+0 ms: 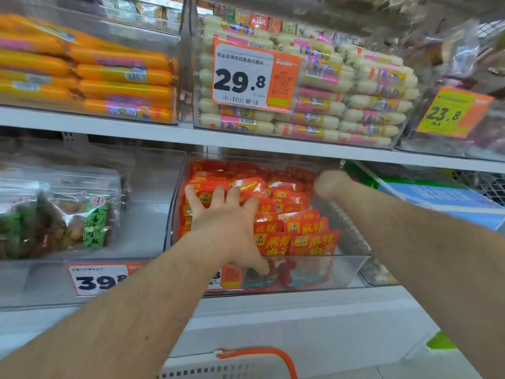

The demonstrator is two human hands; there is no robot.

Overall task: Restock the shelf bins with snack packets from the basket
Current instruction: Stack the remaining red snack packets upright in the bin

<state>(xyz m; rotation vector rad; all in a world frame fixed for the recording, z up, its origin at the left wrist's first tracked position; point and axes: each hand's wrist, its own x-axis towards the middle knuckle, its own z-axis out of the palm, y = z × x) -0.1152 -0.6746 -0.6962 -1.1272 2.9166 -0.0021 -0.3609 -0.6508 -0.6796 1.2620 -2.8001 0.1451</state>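
Left hand (226,225) is spread flat, fingers splayed and pressing down on the red snack packets (297,231) stacked in the clear shelf bin (352,266) on the lower shelf. Right hand (332,184) reaches in at the bin's back right corner, blurred, so I cannot tell its grip. The white basket (207,370) with its orange handle (284,359) sits below.

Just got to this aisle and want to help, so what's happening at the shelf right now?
A person is restocking the clear bin of red snack packets on the lower shelf. The left hand lies flat with spread fingers on the packets. The right hand reaches toward the bin's back; it is blurred, so its grip is unclear. The basket sits below.
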